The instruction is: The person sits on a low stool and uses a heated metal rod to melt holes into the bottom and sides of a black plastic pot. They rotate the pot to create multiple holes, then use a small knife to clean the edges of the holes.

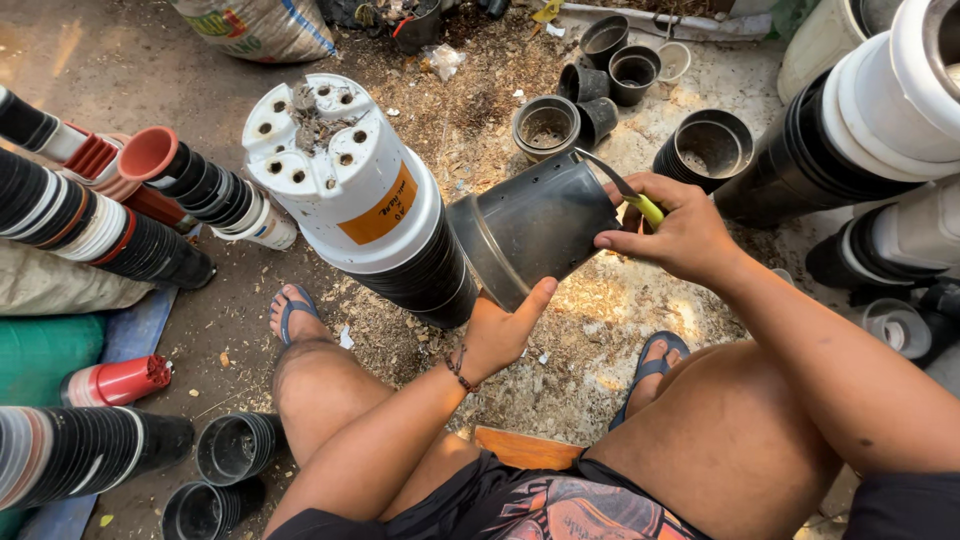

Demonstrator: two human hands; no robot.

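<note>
**Pot on its side, blade at its base**

Head view: I'm seated low, knees apart, looking down between them. My left hand cups the black plastic pot from underneath at its rim end, thumb pressed up along the wall, fingers wrapped under where I can't see them. The pot lies nearly horizontal, its long axis running from the open rim at lower left to the base at upper right. So the base end sits just beside my right hand, which is the nearer hand to where the tool meets the pot. That hand is clenched around the yellow handle of a small knife, and the thin dark blade reaches up and left to touch the upper edge of the base.

The pot's wall is smooth, dull, slightly dusty plastic, with a raised band at the rim. Just to its left, close against it, stands a tall stack of black pots capped by an upturned white pot with an orange label; its drain holes hold dry crumbs of soil. More nested stacks lie on their sides at the left and right edges. Loose empty pots sit beyond on ground littered with wood shavings and husk.
</note>
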